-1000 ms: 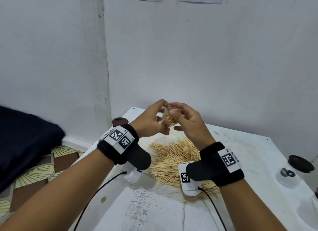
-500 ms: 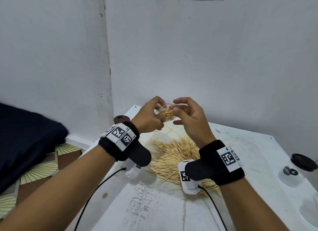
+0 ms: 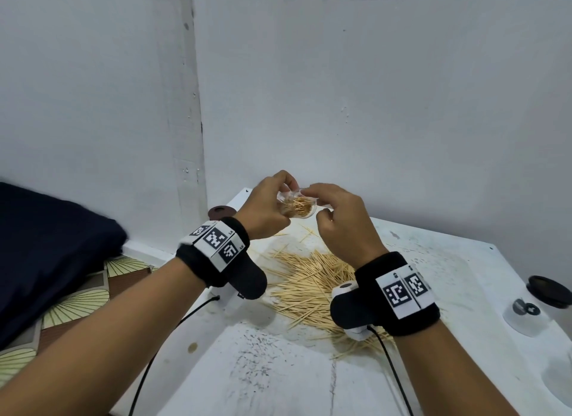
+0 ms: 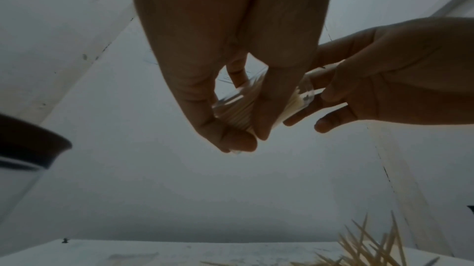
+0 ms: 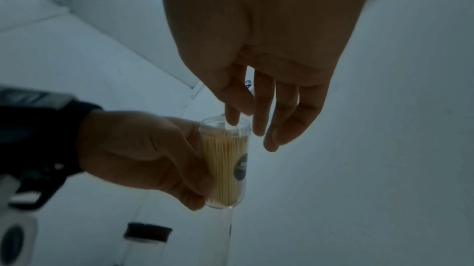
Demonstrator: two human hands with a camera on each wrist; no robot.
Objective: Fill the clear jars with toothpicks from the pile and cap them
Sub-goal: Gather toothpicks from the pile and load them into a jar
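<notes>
Above the desk (image 3: 309, 384), the left hand (image 3: 263, 211) grips a clear jar (image 3: 297, 205) packed with toothpicks. The right hand (image 3: 340, 220), fingers relaxed and empty, touches its open mouth. Filling looks finished; next comes fetching a dark cap (image 3: 549, 291).

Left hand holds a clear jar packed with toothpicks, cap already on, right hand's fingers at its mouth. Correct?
Not quite: the jar has no cap; its mouth is open in the right wrist view. The left hand grips it and the right hand has fingers at the mouth.
</notes>
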